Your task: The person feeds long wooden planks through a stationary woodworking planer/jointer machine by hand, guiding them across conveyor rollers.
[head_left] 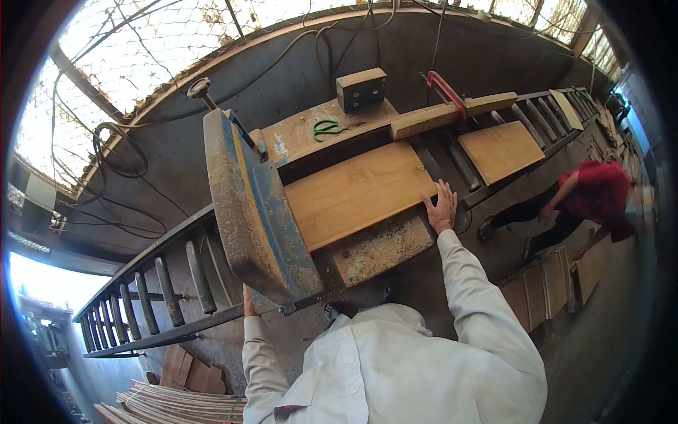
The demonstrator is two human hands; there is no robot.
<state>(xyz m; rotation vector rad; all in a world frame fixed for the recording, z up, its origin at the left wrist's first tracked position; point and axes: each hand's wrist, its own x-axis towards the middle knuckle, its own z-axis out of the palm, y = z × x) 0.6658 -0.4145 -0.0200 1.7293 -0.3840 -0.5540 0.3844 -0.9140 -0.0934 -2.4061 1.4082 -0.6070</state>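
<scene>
A wide wooden board (364, 185) lies on the bed of a blue-grey, sawdust-covered planer-like machine (247, 212), one end at the machine's hood. My right hand (443, 206) rests at the board's near right corner, fingers spread and not wrapped round it. Low beside the hood's near side is my left hand (250, 302); the machine hides most of its fingers, so their pose and any hold cannot be made out. A second board (501, 150) sits on the rollers to the right.
Roller tracks (168, 290) extend to both sides. A red clamp (447, 93) grips a wooden bar (427, 120) behind the board. Green-handled scissors (326, 130) lie on the machine top. At right, a person in red (600, 191) bends near stacked boards (544, 286). Wood strips (169, 403) lie lower left.
</scene>
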